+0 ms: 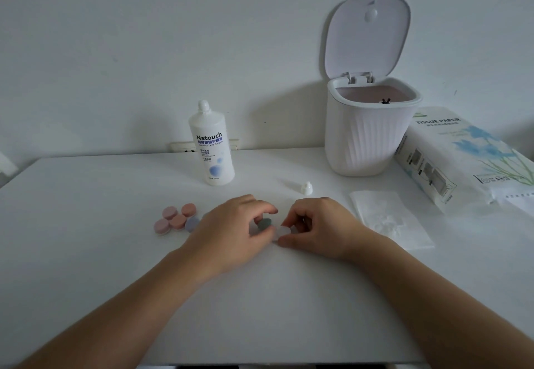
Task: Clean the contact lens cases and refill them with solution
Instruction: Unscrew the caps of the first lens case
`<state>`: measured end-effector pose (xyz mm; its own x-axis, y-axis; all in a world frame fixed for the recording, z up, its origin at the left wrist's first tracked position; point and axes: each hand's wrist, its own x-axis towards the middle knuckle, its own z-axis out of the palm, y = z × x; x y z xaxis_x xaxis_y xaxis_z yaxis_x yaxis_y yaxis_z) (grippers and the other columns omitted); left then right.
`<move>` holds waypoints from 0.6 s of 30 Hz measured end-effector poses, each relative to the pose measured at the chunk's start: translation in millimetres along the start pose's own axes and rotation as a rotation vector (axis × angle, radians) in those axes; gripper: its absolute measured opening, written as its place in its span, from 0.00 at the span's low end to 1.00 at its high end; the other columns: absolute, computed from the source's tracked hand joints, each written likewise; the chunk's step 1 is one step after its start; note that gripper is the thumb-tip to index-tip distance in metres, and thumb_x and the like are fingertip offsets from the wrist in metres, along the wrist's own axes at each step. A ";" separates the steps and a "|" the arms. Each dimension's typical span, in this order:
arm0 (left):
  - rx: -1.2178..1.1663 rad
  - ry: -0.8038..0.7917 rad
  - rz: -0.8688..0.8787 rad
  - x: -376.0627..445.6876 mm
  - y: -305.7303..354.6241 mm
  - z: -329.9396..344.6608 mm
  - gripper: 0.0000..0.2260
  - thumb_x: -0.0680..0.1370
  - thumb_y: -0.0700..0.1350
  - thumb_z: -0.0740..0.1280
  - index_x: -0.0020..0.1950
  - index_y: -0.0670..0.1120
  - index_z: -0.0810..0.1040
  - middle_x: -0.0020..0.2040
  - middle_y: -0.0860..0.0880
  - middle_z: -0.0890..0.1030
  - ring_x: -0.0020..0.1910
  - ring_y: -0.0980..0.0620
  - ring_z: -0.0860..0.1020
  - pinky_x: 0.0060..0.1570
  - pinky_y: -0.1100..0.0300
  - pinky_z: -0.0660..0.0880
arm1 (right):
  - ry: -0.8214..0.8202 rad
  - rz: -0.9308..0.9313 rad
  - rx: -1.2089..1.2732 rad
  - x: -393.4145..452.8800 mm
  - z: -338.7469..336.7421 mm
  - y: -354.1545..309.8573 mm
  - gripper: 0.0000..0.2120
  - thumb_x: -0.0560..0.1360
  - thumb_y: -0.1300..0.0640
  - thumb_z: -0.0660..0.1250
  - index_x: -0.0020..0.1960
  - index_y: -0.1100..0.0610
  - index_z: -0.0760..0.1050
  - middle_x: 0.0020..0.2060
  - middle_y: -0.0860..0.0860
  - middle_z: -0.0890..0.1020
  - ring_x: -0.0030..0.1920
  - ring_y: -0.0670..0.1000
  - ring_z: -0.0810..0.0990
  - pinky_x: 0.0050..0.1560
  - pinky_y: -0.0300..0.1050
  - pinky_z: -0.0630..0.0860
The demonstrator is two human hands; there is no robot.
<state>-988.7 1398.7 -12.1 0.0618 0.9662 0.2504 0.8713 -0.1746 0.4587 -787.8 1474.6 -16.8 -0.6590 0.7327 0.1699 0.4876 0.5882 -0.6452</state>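
Both of the person's hands meet near the middle of the white table (86, 253), working on one contact lens case. The left hand (231, 231) has its fingers curled over the case's dark green cap (264, 224), thumb and fingertips pinching it from either side. The right hand (318, 228) pinches the white cap (282, 231) on the case's other end, its fingers tightly bent around it; the two caps sit side by side, touching, low over the tabletop. Just to the left of the left hand lies a small cluster of other lens cases (176, 219), four pink and salmon caps and one lavender one, packed together on the table. Behind the hands stands the bottle of Natouch contact lens solution (211, 149), upright, its nozzle bare. The bottle's small white cap (307, 188) rests on the table to the right of it, just beyond the right hand. Near the right forearm a flattened white tissue (390, 218) lies spread out, wrinkled in its centre. Further back on the right a white ribbed mini trash bin (367, 137) stands with its lid (367, 36) flipped up against the wall, and beside it lies a pack of tissue paper (462, 154) printed with blue flowers, tilted against the bin.
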 end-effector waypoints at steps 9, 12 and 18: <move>-0.234 0.174 -0.228 11.6 -19.0 -8.7 0.10 0.69 0.50 0.79 0.41 0.59 0.79 0.35 0.65 0.80 0.32 0.60 0.76 0.33 0.70 0.71 | -0.010 0.015 -0.041 0.1 -0.6 1.6 0.12 0.65 0.39 0.74 0.38 0.45 0.78 0.33 0.36 0.78 0.33 0.41 0.75 0.33 0.33 0.68; -0.116 0.098 -0.265 13.1 -27.1 -10.8 0.10 0.67 0.56 0.77 0.44 0.61 0.79 0.39 0.60 0.82 0.39 0.61 0.79 0.45 0.53 0.79 | -0.013 0.026 -0.045 0.3 -0.1 2.0 0.10 0.66 0.43 0.76 0.39 0.47 0.79 0.31 0.35 0.77 0.33 0.41 0.75 0.33 0.32 0.69; 0.133 -0.021 -0.150 14.9 -22.9 -16.6 0.19 0.70 0.66 0.61 0.58 0.64 0.73 0.47 0.60 0.84 0.51 0.55 0.81 0.49 0.51 0.79 | -0.020 0.033 -0.043 -0.2 -1.0 0.0 0.10 0.65 0.40 0.74 0.37 0.43 0.77 0.34 0.33 0.78 0.33 0.40 0.75 0.36 0.31 0.70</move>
<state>-1015.9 1413.9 -4.7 -0.0647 0.9834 0.1693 0.9281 -0.0030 0.3722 -787.1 1474.8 -16.1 -0.6533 0.7452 0.1339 0.5331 0.5783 -0.6175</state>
